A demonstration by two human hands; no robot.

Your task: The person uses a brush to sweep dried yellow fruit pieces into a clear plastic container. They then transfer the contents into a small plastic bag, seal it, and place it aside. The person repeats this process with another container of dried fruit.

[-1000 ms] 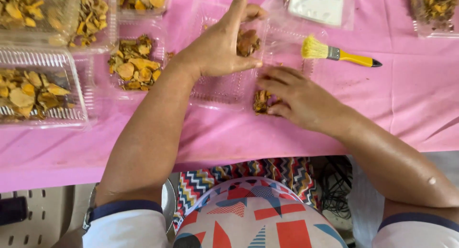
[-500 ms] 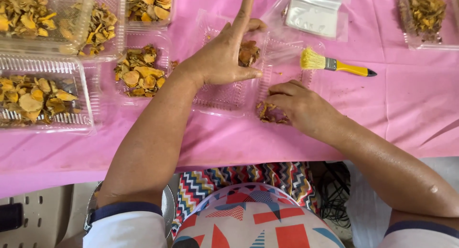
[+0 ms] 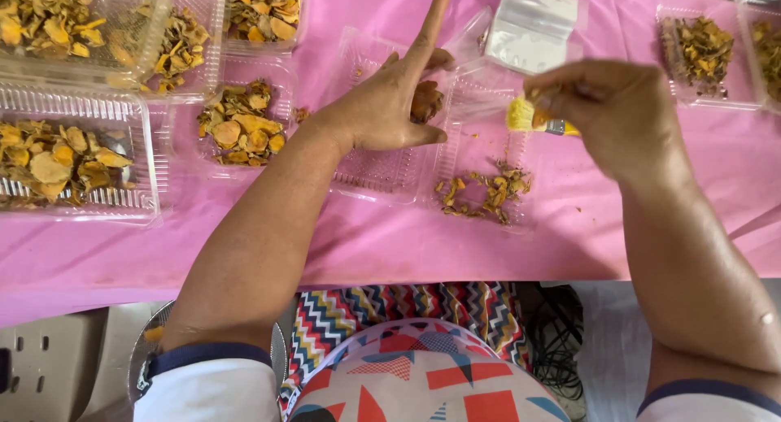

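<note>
My left hand [image 3: 382,105] hovers over an open clear clamshell tray [image 3: 370,174] on the pink tablecloth. Its thumb and middle fingers pinch a brown-orange dried root chunk [image 3: 425,102], and the index finger points straight up. My right hand [image 3: 618,117] is raised and blurred, its fingers curled together just above a yellow-bristled brush [image 3: 525,115] that lies on the cloth. Whether this hand holds anything is unclear. Below it, the tray's other half holds a small scatter of dried orange-brown scraps [image 3: 484,190].
Several clear plastic trays of dried yellow-orange slices stand at the left [image 3: 73,158], upper left [image 3: 57,23], centre left [image 3: 240,125] and far right [image 3: 700,52]. A small clear plastic bag [image 3: 533,28] lies at the top. The table's front edge [image 3: 390,271] runs by my lap.
My right hand has lifted off the scraps in the tray and moved up and right, over the brush. My left hand keeps its hold on the root chunk in about the same place.
</note>
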